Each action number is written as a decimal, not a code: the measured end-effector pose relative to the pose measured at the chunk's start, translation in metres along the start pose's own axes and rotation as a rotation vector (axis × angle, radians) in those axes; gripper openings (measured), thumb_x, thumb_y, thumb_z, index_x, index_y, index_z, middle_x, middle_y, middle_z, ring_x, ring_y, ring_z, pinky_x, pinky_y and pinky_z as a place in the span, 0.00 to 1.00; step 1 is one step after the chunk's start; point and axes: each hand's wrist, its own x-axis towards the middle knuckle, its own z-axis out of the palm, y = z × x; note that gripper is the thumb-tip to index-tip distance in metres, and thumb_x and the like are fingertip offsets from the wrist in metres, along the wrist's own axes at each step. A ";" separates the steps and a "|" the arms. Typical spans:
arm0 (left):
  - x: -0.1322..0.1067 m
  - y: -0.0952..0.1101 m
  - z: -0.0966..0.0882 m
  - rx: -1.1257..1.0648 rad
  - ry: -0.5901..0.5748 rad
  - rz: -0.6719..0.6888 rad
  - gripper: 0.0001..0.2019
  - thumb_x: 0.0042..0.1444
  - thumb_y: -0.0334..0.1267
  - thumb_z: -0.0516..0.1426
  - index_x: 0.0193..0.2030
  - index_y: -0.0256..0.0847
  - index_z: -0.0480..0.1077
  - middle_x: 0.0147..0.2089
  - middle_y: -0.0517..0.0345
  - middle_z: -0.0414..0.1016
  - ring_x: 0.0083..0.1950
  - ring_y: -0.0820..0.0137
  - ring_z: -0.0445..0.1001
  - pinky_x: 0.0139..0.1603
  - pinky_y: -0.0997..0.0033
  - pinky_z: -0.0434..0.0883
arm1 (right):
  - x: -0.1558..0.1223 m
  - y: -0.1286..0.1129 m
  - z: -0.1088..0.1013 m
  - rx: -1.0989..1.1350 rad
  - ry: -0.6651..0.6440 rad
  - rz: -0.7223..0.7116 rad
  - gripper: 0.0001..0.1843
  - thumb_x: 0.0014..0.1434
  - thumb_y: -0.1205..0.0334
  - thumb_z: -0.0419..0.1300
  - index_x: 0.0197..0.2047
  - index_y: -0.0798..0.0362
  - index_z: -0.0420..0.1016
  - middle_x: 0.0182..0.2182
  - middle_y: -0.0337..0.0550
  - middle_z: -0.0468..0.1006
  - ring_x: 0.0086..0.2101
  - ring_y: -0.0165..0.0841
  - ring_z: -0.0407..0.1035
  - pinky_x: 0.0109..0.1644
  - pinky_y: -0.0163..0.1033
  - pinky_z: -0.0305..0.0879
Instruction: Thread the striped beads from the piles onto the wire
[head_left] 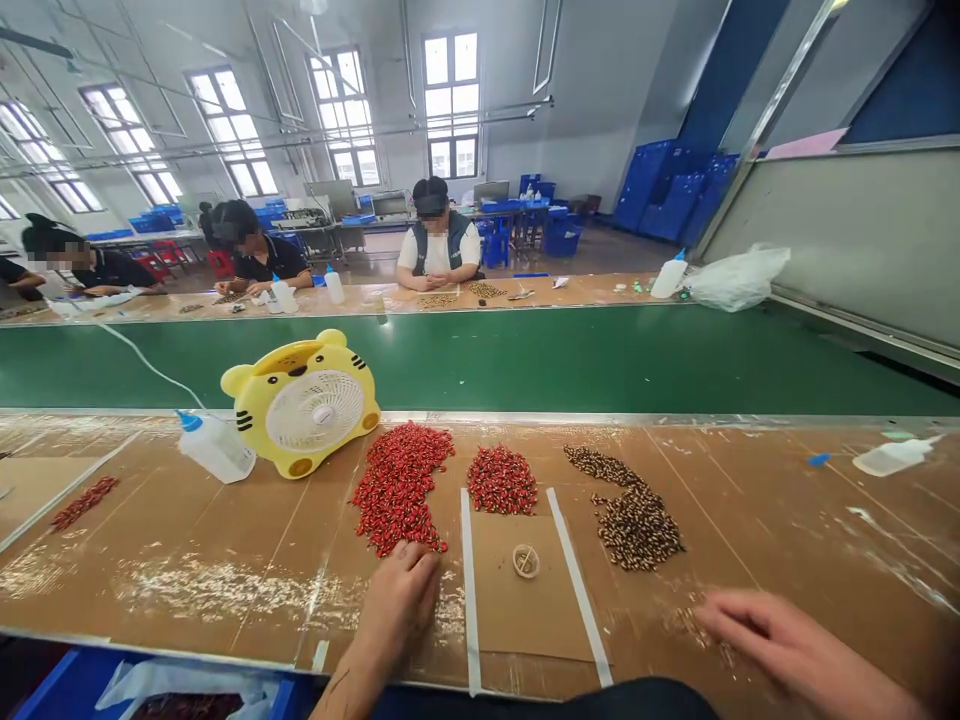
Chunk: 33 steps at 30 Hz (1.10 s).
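notes left hand [401, 595] curled, grip not discernible, touching near edge of red pile [397, 485] lying straight ahead; right hand [780, 640] open, empty, well apart.

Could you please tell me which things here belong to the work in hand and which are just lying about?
In hand: left hand at big red pile; right hand, flat, near brown pile; small red pile; round dish.
Lying about: fan; bottle; bag.

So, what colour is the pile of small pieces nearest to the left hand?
Red; the pile shows best in the head view.
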 end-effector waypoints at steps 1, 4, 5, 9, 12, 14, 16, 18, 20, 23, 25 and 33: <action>0.016 0.002 0.000 0.058 -0.053 0.037 0.08 0.63 0.29 0.53 0.40 0.41 0.74 0.42 0.50 0.77 0.43 0.61 0.74 0.45 0.64 0.72 | 0.023 -0.004 0.004 0.018 -0.124 -0.013 0.25 0.67 0.46 0.54 0.22 0.52 0.70 0.19 0.37 0.71 0.21 0.30 0.66 0.24 0.33 0.64; 0.052 0.002 0.005 0.194 -0.230 0.113 0.07 0.61 0.28 0.56 0.35 0.40 0.74 0.38 0.49 0.77 0.41 0.59 0.73 0.43 0.62 0.70 | 0.081 -0.024 0.029 0.052 -0.330 -0.113 0.19 0.67 0.53 0.52 0.30 0.52 0.76 0.27 0.40 0.77 0.29 0.34 0.70 0.33 0.36 0.64; 0.059 0.000 0.008 0.201 -0.292 0.151 0.08 0.61 0.27 0.56 0.33 0.39 0.74 0.35 0.50 0.77 0.40 0.59 0.73 0.42 0.63 0.70 | 0.094 -0.030 0.041 0.077 -0.393 -0.158 0.15 0.66 0.55 0.54 0.34 0.53 0.78 0.30 0.41 0.79 0.31 0.34 0.71 0.35 0.36 0.65; 0.069 -0.010 0.021 0.090 -0.385 0.217 0.12 0.62 0.24 0.54 0.32 0.40 0.74 0.33 0.53 0.76 0.38 0.63 0.73 0.41 0.67 0.69 | 0.118 -0.035 0.083 0.208 -0.506 -0.194 0.11 0.61 0.57 0.62 0.43 0.54 0.80 0.31 0.42 0.79 0.31 0.32 0.70 0.36 0.35 0.65; 0.069 -0.015 0.017 -0.001 -0.399 0.228 0.11 0.63 0.26 0.53 0.39 0.42 0.75 0.39 0.53 0.77 0.41 0.64 0.74 0.43 0.68 0.70 | 0.122 -0.025 0.102 0.290 -0.571 -0.206 0.13 0.60 0.54 0.63 0.43 0.55 0.80 0.29 0.41 0.77 0.28 0.31 0.69 0.34 0.34 0.64; 0.069 -0.018 0.008 -0.027 -0.410 0.240 0.11 0.65 0.29 0.51 0.42 0.43 0.75 0.44 0.53 0.77 0.44 0.64 0.74 0.45 0.67 0.70 | 0.123 -0.017 0.109 0.320 -0.592 -0.246 0.14 0.62 0.52 0.62 0.39 0.55 0.80 0.28 0.41 0.77 0.28 0.30 0.68 0.33 0.34 0.63; 0.068 -0.020 -0.001 -0.002 -0.402 0.210 0.11 0.66 0.31 0.50 0.40 0.42 0.74 0.44 0.51 0.77 0.44 0.62 0.73 0.45 0.64 0.71 | 0.125 -0.011 0.114 0.338 -0.593 -0.285 0.17 0.65 0.51 0.59 0.34 0.55 0.80 0.27 0.42 0.77 0.28 0.31 0.67 0.33 0.35 0.61; 0.066 -0.022 -0.005 0.035 -0.402 0.172 0.10 0.65 0.32 0.51 0.40 0.40 0.74 0.44 0.50 0.76 0.44 0.61 0.71 0.45 0.61 0.71 | 0.126 -0.006 0.117 0.358 -0.600 -0.299 0.17 0.67 0.52 0.57 0.34 0.54 0.80 0.27 0.42 0.77 0.29 0.31 0.68 0.34 0.35 0.60; 0.063 -0.022 -0.003 0.065 -0.419 0.154 0.08 0.64 0.32 0.53 0.42 0.39 0.74 0.44 0.49 0.76 0.44 0.60 0.71 0.44 0.60 0.72 | 0.125 -0.004 0.119 0.374 -0.606 -0.311 0.16 0.67 0.53 0.57 0.34 0.53 0.79 0.27 0.41 0.77 0.29 0.31 0.68 0.34 0.35 0.60; 0.057 -0.022 0.007 0.092 -0.455 0.150 0.08 0.64 0.30 0.53 0.42 0.39 0.74 0.41 0.49 0.76 0.42 0.61 0.71 0.43 0.61 0.72 | 0.121 -0.002 0.121 0.378 -0.583 -0.356 0.16 0.67 0.53 0.58 0.33 0.53 0.79 0.26 0.41 0.77 0.29 0.31 0.68 0.34 0.35 0.59; 0.055 -0.023 0.013 0.098 -0.462 0.151 0.10 0.65 0.29 0.51 0.39 0.39 0.74 0.38 0.50 0.76 0.41 0.62 0.71 0.43 0.62 0.72 | 0.118 -0.002 0.122 0.376 -0.559 -0.368 0.16 0.67 0.53 0.58 0.33 0.53 0.78 0.26 0.41 0.76 0.29 0.32 0.67 0.35 0.36 0.59; 0.084 -0.012 0.007 -0.376 -0.282 -0.022 0.11 0.65 0.31 0.53 0.45 0.41 0.77 0.39 0.52 0.78 0.40 0.67 0.74 0.40 0.69 0.71 | 0.115 -0.002 0.121 0.396 -0.529 -0.413 0.14 0.67 0.55 0.58 0.36 0.53 0.80 0.28 0.43 0.74 0.31 0.32 0.67 0.35 0.35 0.60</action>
